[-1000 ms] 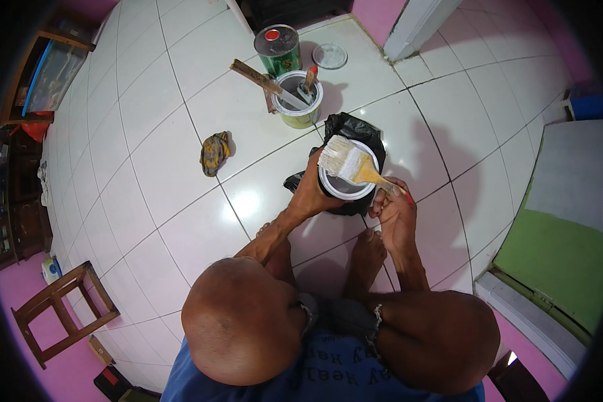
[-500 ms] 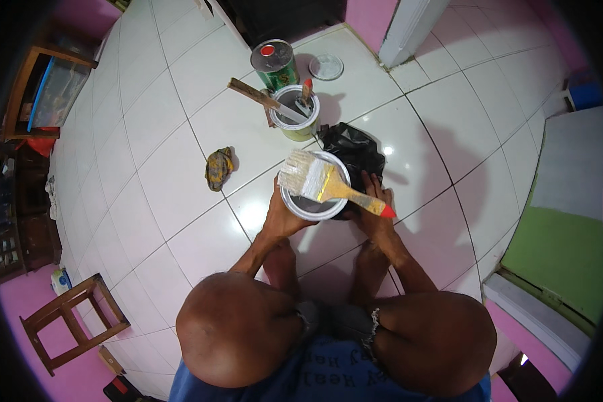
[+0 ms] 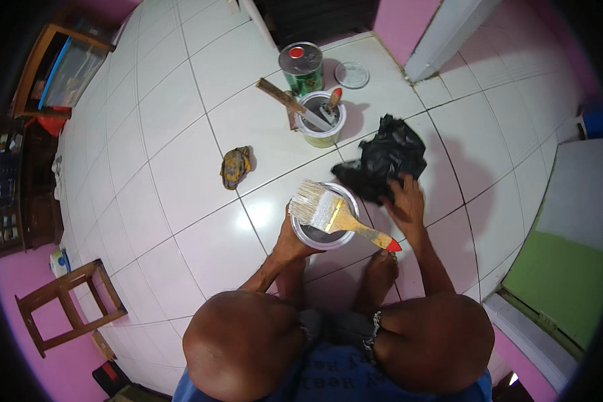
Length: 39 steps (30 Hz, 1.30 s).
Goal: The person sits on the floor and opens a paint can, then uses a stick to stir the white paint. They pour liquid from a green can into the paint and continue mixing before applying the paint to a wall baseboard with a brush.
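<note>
In front of my shins, a small open paint can (image 3: 306,236) with a whitish rim is held at its left side by my left hand (image 3: 289,240). A wide paintbrush (image 3: 342,220) lies across the can's mouth, its pale, paint-coated bristles to the left and its red-tipped handle sticking out to the right. My right hand (image 3: 407,206) is at the near edge of a crumpled black plastic bag (image 3: 392,154), fingers spread and touching it. The bag sits on the floor beyond and to the right of the can.
Farther off stands a second can (image 3: 323,140) holding a wooden stick (image 3: 275,92) and a smaller red-tipped brush (image 3: 333,100). Behind it are a green tin (image 3: 304,79) and a round lid (image 3: 352,75). A stained yellow-grey rag (image 3: 236,167) lies left, on the tiled floor (image 3: 181,194).
My right hand has moved the black bag away from the paint can, outward to the right. The brush remains across the can in my left hand. The view has shifted slightly.
</note>
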Motion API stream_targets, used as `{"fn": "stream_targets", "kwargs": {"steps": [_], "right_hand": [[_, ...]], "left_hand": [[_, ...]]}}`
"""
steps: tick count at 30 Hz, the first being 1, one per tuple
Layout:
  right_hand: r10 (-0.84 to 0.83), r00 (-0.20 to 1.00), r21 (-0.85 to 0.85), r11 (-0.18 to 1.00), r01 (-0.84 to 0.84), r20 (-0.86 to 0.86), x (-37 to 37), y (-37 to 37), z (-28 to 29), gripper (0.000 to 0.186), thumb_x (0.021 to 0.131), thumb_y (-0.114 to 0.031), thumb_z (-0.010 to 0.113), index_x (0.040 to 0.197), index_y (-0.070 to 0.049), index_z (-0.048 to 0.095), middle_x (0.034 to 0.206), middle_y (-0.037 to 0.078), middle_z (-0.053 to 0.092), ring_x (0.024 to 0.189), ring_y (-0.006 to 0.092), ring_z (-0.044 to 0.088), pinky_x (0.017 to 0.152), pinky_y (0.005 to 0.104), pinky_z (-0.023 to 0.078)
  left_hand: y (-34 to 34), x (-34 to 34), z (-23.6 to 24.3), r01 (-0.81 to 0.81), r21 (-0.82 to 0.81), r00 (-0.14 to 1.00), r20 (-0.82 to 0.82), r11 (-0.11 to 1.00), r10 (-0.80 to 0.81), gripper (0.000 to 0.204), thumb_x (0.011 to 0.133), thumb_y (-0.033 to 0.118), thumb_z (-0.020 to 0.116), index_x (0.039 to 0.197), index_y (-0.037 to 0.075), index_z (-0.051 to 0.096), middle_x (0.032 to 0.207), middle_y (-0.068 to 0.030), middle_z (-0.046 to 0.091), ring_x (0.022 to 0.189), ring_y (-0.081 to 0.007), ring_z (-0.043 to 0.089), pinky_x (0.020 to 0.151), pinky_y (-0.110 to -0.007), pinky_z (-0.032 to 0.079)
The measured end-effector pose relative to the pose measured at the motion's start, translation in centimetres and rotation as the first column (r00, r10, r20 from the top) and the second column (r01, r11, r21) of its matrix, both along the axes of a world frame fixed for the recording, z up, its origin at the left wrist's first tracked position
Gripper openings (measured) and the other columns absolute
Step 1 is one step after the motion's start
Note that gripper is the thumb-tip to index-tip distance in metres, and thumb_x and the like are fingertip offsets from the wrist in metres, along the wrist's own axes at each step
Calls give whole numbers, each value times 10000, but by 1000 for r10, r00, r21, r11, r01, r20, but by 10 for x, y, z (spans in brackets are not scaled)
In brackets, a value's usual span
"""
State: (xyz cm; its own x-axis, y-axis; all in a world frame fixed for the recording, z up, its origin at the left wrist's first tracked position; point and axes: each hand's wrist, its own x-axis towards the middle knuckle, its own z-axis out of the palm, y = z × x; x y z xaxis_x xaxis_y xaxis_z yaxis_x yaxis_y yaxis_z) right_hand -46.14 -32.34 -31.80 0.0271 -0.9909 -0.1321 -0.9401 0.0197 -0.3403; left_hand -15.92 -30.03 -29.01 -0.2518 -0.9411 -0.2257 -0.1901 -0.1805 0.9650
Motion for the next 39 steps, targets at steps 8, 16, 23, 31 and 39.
{"fn": "stream_targets", "kwargs": {"steps": [8, 16, 23, 31, 39], "right_hand": [[501, 849, -69, 865, -497, 169, 72, 51, -51, 379, 823, -250, 723, 1167, -92, 703, 1308, 111, 563, 1165, 347, 551, 873, 490, 523], [587, 775, -373, 790, -486, 233, 180, -81, -9, 459, 891, -181, 664, 1310, -6, 600, 1383, 161, 530, 1269, 357, 515, 970, 511, 507], [500, 862, -401, 807, -433, 76, 230, -104, 3, 605, 979, -189, 644, 1530, -52, 435, 1635, 232, 305, 1509, 422, 329, 1074, 647, 436], [201, 814, -122, 980, -159, 545, 92, 47, -1, 549, 919, -43, 667, 1450, -94, 535, 1385, 120, 597, 1208, 338, 630, 958, 445, 550], [-190, 563, 256, 966, -40, 804, 8, 125, 68, 701, 954, -166, 730, 1573, -106, 406, 1258, 104, 654, 1058, 205, 633, 898, 351, 542]], "left_hand": [[12, 35, 17, -67, 34, 996, 68, 997, 65, 1090, 539, 194, 1016, 1437, -22, 438, 1354, -158, 610, 1270, -294, 602, 1120, -405, 456], [31, 82, 29, -149, 55, 977, 159, 987, 139, 1048, 553, 179, 1013, 1424, -13, 464, 1341, -148, 624, 1253, -282, 615, 1107, -403, 471], [36, 113, 46, -178, 44, 958, 235, 983, 163, 1011, 565, 165, 1011, 1412, -6, 486, 1330, -139, 637, 1239, -272, 627, 1095, -400, 484], [21, 88, 30, -16, 23, 985, 170, 1000, 11, 969, 579, 150, 1009, 1399, 2, 512, 1317, -129, 651, 1223, -260, 640, 1082, -398, 499], [-18, -12, 33, 324, -85, 943, 111, 942, -315, 928, 594, 135, 1006, 1385, 10, 538, 1305, -118, 665, 1207, -248, 653, 1068, -395, 513]]}}
